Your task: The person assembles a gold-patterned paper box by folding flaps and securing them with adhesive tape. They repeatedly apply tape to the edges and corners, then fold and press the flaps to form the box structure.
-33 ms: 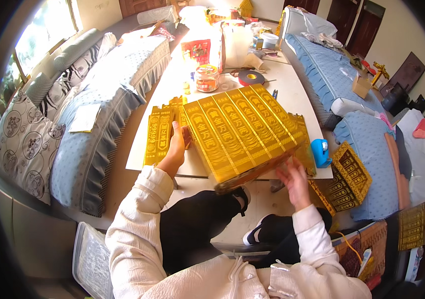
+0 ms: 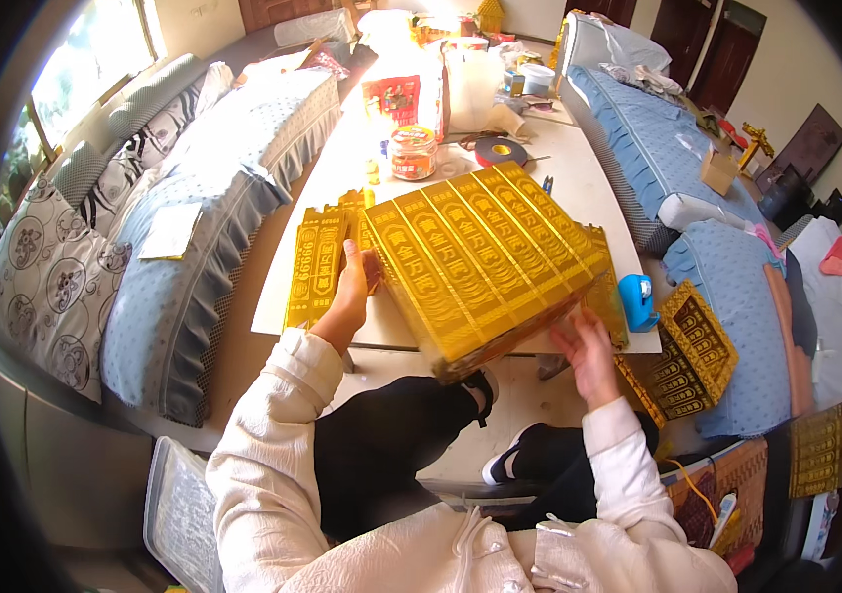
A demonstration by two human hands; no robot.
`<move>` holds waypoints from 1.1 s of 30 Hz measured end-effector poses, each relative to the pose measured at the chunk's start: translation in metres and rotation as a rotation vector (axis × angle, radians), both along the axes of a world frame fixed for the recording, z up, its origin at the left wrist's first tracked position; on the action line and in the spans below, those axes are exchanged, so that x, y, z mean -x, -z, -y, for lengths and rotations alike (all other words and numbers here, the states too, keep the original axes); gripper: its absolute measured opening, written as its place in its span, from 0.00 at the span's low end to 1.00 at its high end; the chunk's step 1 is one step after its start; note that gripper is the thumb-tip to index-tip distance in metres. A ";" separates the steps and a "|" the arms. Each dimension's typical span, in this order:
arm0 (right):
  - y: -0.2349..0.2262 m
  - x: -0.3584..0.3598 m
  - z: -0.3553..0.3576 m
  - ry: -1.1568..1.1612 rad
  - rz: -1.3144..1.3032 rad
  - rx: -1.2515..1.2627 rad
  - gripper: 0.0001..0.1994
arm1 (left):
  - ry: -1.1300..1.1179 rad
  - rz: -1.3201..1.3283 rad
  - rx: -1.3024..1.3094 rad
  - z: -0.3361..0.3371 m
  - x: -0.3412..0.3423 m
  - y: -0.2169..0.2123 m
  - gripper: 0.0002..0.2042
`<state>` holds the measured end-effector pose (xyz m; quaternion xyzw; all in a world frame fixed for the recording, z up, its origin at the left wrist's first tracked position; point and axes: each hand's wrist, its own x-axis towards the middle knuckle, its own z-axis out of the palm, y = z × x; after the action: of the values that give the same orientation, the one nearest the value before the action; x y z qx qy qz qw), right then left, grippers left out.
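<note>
At the centre of the frame, in the head view, the gold box (image 2: 480,267), a wide slab ribbed like a row of bars, sits tilted over the near edge of the white table (image 2: 342,188). Set against the picture taken at the same instant, nothing has shifted: box and both hands lie as they did, so the handling is at a pause, with the box propped and not laid flat.

The left hand (image 2: 350,292) reaches up from the lower left, wrist bent, and grips the box's left edge. Its fingers seem to curl behind, though they are hidden. The right hand (image 2: 587,346) comes from the lower right, fingers spread apart, pressing the box's lower right corner without closing on it.

Flat gold sheets (image 2: 314,265) lie just left of the left hand. A blue tape holder (image 2: 635,301) sits to the right.
</note>
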<state>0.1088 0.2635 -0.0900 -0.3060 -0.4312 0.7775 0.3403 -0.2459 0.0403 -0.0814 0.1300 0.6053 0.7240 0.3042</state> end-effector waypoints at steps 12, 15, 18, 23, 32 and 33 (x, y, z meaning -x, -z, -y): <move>-0.015 0.061 -0.095 -0.283 0.093 -0.082 0.49 | 0.129 0.105 0.098 0.057 -0.044 0.001 0.32; -0.034 0.094 -0.114 -0.401 0.199 -0.104 0.50 | 0.063 0.206 0.134 0.070 -0.099 -0.031 0.32; -0.032 0.115 -0.142 -0.368 0.144 -0.279 0.39 | 0.018 0.363 0.110 0.058 -0.147 -0.042 0.31; -0.051 0.087 -0.102 -0.210 -0.099 -0.204 0.33 | -0.066 0.473 -0.162 0.044 -0.216 -0.030 0.30; -0.008 -0.014 -0.029 0.164 -0.060 -0.409 0.36 | -0.356 0.081 -0.267 -0.040 -0.247 -0.007 0.17; -0.006 -0.020 -0.017 0.169 -0.036 -0.379 0.36 | -0.497 -0.061 -0.315 -0.048 -0.222 -0.013 0.15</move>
<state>0.1289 0.2807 -0.0837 -0.2577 -0.5365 0.6565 0.4633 -0.0237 0.0885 -0.0681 0.0451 0.5077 0.8570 0.0756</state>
